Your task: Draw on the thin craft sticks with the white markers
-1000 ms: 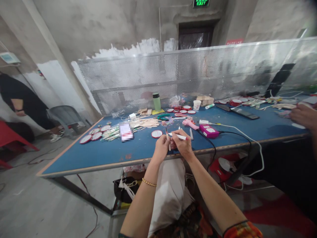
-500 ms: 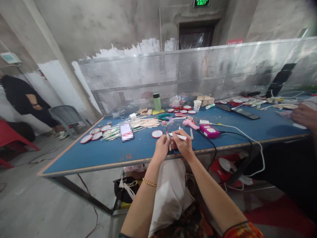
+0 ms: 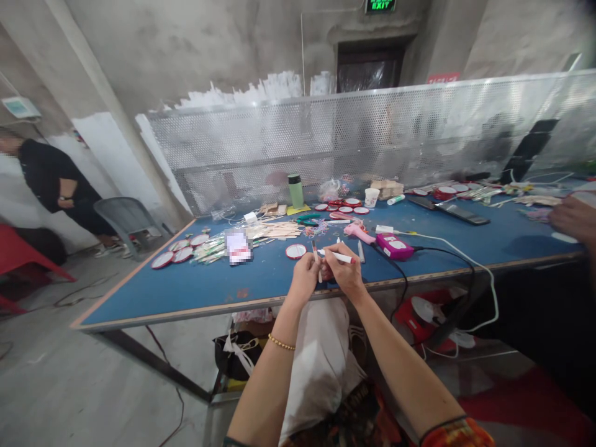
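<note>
At the table's front edge my left hand is closed around a flat wooden stick, held upright with a dark reddish patch near its top. My right hand grips a white marker pen with a pink-red end, its tip pointing left at the stick. Whether the tip touches the stick is too small to tell. Just behind my left hand lies a round white disc with a red rim. A pink glue gun and a purple box with a black cable lie to the right.
Wooden sticks, wrapped sticks and red-rimmed discs cover the left of the blue table. A green bottle and a paper cup stand behind. A co-worker's hand is at far right; another person stands left.
The person at the far left has moved a little to the right, into fuller view. My hands, the stick and the marker pen stay nearly still.
</note>
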Tool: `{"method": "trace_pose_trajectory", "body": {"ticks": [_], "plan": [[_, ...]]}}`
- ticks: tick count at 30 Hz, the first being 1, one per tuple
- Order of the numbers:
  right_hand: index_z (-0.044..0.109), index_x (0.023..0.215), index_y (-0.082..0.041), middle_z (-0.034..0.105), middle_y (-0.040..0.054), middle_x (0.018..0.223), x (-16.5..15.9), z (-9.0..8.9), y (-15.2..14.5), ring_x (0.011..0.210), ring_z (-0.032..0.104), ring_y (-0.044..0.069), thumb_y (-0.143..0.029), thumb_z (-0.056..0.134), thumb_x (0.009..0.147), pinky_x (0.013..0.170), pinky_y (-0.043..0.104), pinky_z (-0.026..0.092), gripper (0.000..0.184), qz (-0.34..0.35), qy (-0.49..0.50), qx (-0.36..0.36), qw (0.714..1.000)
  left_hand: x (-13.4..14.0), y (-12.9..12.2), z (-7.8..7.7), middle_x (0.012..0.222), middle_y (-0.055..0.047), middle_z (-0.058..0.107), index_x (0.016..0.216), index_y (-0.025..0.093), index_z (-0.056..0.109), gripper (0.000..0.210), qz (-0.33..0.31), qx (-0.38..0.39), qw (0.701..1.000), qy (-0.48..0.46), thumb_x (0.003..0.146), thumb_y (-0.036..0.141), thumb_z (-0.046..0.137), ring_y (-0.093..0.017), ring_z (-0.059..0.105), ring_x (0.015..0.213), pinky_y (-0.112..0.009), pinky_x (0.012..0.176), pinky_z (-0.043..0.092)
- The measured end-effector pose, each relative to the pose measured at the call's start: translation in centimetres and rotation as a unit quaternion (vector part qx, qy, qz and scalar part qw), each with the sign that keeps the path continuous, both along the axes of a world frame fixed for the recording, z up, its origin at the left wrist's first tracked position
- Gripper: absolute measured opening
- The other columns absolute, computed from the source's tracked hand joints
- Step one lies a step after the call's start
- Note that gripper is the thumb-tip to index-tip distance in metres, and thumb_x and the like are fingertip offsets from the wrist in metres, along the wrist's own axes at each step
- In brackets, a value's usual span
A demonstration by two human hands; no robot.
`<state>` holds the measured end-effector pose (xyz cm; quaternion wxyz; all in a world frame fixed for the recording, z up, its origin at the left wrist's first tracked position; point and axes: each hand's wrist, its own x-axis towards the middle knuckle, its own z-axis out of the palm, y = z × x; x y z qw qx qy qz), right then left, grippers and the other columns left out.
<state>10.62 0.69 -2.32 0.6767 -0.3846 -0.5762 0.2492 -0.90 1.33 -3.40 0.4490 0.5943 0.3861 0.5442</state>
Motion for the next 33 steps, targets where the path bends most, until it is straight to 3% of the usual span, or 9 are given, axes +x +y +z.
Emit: {"method": "trace_pose_trajectory", "body": {"ticks": [22,33], "plan": [[0.063,0.077,-0.020,0.064,-0.0006,0.066,0.25,-0.11,0.27,0.059,0.061,0.014,-0.033,0.057,0.083,0.057,0.025,0.050,0.015,-0.026,-0.052,0.027,0.998,-0.16,0.07,0.12,0.070,0.000,0.058,0.078,0.016,0.058,0.020,0.023,0.012,0.999,0.033,0.081,0.036,0.061,-0.013,0.051,0.067,-0.024,0.063,0.043],[0.065,0.077,-0.021,0.065,-0.0007,0.064,0.25,-0.16,0.28,0.054,0.060,0.014,-0.033,0.057,0.083,0.054,0.025,0.050,0.016,-0.002,-0.042,0.031,0.999,-0.16,0.16,-0.13,0.066,0.001,0.056,0.074,0.017,0.056,0.025,0.031,0.013,0.999,0.042,0.082,0.040,0.060,-0.013,0.049,0.064,-0.023,0.060,0.042]]}}
